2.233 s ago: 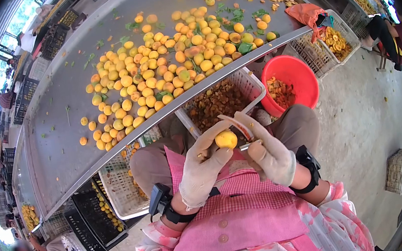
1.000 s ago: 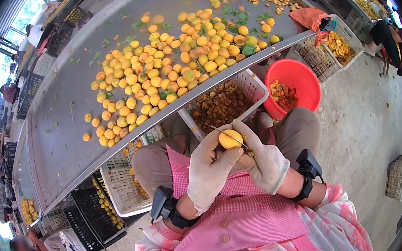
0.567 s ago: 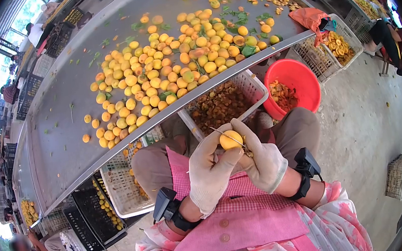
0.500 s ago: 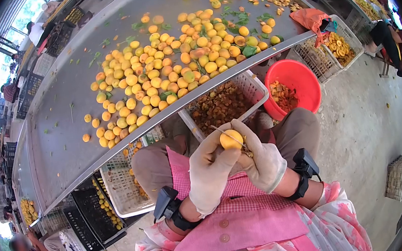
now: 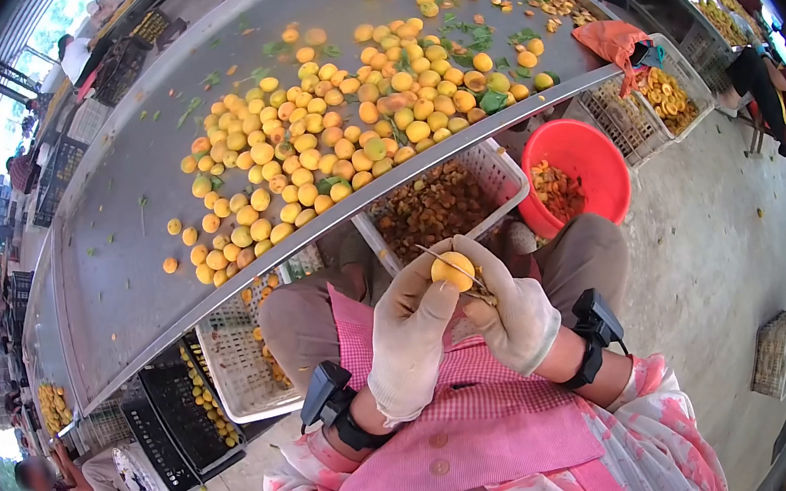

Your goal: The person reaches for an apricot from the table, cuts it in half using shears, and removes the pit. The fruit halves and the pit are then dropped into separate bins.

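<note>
My gloved left hand point(image 5: 410, 332) is closed on a yellow apricot point(image 5: 452, 276) in front of my lap. My gloved right hand point(image 5: 517, 317) is closed around a thin-bladed knife point(image 5: 429, 253), its grip mostly hidden by the fingers. The blade slants across the fruit, and both hands' fingertips meet around it. Beyond them, a big pile of whole apricots point(image 5: 303, 149) lies with green leaves on the metal table point(image 5: 122, 279).
Below the table edge stand a white crate point(image 5: 515, 186) of dark brown pieces and a red bucket point(image 5: 603, 161) with cut fruit. A white crate point(image 5: 231, 363) and a black crate point(image 5: 163, 411) are at left. An orange bag point(image 5: 605, 41) hangs at the table's right edge. People sit farther off.
The knife has shifted slightly against the apricot, with more blade showing at its upper left. The hands stay in nearly the same place.
</note>
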Action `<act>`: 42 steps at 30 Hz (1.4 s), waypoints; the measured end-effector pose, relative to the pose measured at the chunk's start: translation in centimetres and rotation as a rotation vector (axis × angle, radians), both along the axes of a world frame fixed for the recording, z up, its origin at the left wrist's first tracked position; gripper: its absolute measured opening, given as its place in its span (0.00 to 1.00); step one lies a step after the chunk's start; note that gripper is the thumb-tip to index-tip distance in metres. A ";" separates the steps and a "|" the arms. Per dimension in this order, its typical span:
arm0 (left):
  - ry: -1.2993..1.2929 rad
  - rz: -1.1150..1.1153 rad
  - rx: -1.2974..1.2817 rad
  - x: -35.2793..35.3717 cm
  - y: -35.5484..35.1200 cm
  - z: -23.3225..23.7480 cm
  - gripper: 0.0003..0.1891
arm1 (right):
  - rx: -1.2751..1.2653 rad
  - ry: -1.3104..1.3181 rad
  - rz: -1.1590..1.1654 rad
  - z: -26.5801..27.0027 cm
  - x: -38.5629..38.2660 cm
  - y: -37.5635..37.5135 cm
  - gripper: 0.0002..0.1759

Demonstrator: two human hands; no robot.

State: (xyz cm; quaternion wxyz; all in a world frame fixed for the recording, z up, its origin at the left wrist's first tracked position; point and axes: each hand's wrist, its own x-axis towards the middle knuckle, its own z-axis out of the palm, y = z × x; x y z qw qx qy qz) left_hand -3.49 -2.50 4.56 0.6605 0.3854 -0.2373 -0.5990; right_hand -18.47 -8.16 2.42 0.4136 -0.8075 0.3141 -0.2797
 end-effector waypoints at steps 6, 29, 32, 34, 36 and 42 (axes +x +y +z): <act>-0.413 -0.026 0.099 0.5 0.3 1.3 0.28 | 0.014 0.068 0.009 0.8 0.0 -0.3 0.36; -0.341 -0.014 0.099 0.7 0.7 1.2 0.24 | -0.135 0.007 0.030 0.0 0.3 -0.4 0.36; -0.957 0.050 -0.077 1.1 0.6 1.4 0.23 | -0.108 0.056 0.068 0.5 0.0 -0.7 0.36; -0.741 0.039 -0.043 0.8 0.7 1.1 0.23 | -0.070 0.052 0.087 0.4 0.0 -0.9 0.35; -0.529 0.031 -0.009 0.6 0.6 1.1 0.23 | -0.101 0.011 0.064 -0.2 0.3 -0.8 0.35; -0.492 0.028 0.086 0.9 0.8 0.8 0.25 | -0.077 0.012 0.054 0.2 0.4 -0.7 0.34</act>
